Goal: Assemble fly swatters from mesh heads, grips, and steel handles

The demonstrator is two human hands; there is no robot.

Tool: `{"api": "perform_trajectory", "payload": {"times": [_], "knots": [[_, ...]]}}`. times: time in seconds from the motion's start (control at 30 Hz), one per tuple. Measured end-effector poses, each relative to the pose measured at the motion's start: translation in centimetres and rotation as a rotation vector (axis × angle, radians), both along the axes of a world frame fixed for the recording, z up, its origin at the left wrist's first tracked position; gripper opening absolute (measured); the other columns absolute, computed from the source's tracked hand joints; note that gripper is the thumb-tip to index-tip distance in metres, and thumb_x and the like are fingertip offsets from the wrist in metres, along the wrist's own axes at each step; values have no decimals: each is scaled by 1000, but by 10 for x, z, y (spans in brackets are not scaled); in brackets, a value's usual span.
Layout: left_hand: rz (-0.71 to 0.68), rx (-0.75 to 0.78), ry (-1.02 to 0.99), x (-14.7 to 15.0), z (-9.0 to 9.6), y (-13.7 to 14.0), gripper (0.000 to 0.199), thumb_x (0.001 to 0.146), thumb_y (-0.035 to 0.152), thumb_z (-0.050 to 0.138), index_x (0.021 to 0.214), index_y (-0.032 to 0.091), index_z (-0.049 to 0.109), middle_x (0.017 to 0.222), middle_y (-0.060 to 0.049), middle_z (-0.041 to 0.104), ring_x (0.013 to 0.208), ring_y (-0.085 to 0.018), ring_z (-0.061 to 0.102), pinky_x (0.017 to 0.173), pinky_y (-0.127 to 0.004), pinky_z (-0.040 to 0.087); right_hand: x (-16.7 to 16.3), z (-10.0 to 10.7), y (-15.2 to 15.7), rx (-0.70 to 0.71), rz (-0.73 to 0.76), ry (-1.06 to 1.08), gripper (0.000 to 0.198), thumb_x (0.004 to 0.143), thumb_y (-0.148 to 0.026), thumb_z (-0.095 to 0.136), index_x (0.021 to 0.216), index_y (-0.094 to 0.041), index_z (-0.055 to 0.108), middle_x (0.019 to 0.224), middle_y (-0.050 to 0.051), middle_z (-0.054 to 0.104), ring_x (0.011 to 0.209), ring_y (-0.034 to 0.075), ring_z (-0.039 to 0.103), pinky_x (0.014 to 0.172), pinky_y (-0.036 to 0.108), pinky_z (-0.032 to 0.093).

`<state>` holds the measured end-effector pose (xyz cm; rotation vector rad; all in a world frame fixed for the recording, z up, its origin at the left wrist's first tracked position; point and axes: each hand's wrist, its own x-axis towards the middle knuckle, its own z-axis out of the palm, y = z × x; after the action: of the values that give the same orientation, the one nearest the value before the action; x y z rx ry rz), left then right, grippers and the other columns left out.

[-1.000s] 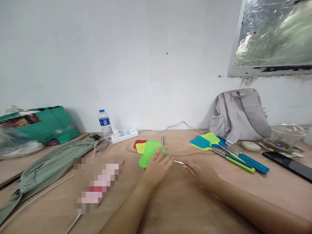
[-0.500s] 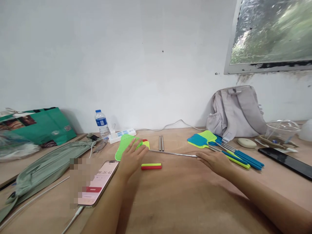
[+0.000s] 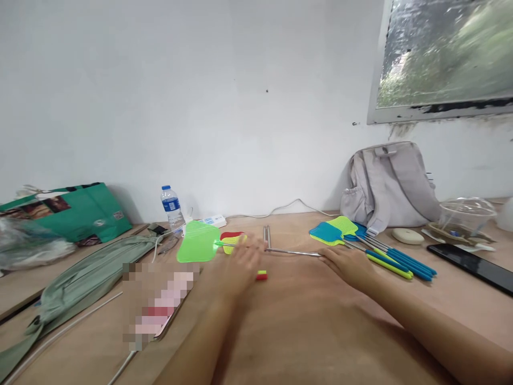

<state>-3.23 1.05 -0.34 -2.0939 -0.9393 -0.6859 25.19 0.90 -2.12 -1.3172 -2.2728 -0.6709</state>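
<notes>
I face a plain whitish wall (image 3: pixel 240 117), small dark marks; grimy-framed window (image 3: pixel 441 59) upper right, blurry greenery (image 3: pixel 476 53) through glass; brown wood-look worktop (image 3: pixel 304 331) below.

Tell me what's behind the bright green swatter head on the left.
Behind the green swatter head, one end of a white power strip shows past its upper right edge. Much of the strip is covered, so that part can't be seen.

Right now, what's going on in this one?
Someone is handling a green fly swatter by its thin metal rod. The fingers of the right hand hold the rod's far end, while the left hand, blurred, is over the rod nearer the green head; its grip isn't clear. Several other swatters lie in a group to the right.
</notes>
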Motion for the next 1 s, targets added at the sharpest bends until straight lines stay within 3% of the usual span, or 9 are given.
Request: {"api": "perform_trajectory", "payload": {"times": [0.07,0.13,0.23,0.37,0.5,0.6,0.77,1.0], "knots": [[-33,26,54,25,-9,-7,35,81,12,40,113,18,51,107,-7,60,106,-20,49,92,-36,35,-14,-2,-8,-26,63,30,30,88,-31,31,89,-22,59,80,5,67,68,15,60,55,24,37],[-27,12,109,43,-15,-15,32,82,15,41,112,21,49,94,-6,61,85,-19,56,76,-35,41,-24,-5,-15,-54,100,52,30,88,-32,30,88,-22,59,79,5,67,67,15,60,54,24,36],[-28,6,172,49,-15,-21,22,82,16,42,101,21,52,78,-3,59,66,-16,53,57,-29,36,-32,-8,-20,-66,140,38,30,88,-35,31,89,-22,58,76,4,66,64,15,59,51,24,34],[-91,100,247,33,-3,-17,21,81,12,42,97,22,51,71,0,55,58,-13,48,53,-28,30,-34,-2,-21,-50,181,-12,29,88,-35,31,90,-22,57,70,3,65,60,14,58,48,24,28],[-73,77,282,9,7,-10,23,79,8,42,95,22,50,73,1,55,60,-13,48,54,-28,29,-24,3,-15,-34,169,-76,30,89,-31,29,80,-21,56,66,2,63,58,13,57,48,25,24],[-8,11,318,-16,9,-3,25,77,6,42,96,21,49,75,0,55,62,-13,49,56,-28,31,-4,3,-6,-14,131,-115,31,89,-32,29,74,-21,54,65,2,61,59,13,56,48,25,24],[29,70,278,-55,10,8,25,80,6,39,96,22,51,69,0,53,61,-12,47,58,-27,33,42,-1,9,71,91,-182,28,89,-32,30,79,-22,55,69,2,63,57,12,55,45,26,19],[-7,123,295,-64,10,12,23,81,6,38,93,20,51,68,1,52,61,-11,45,59,-26,34,88,-9,22,217,163,-204,29,88,-34,32,82,-22,57,70,1,63,58,11,55,45,23,25]]}}
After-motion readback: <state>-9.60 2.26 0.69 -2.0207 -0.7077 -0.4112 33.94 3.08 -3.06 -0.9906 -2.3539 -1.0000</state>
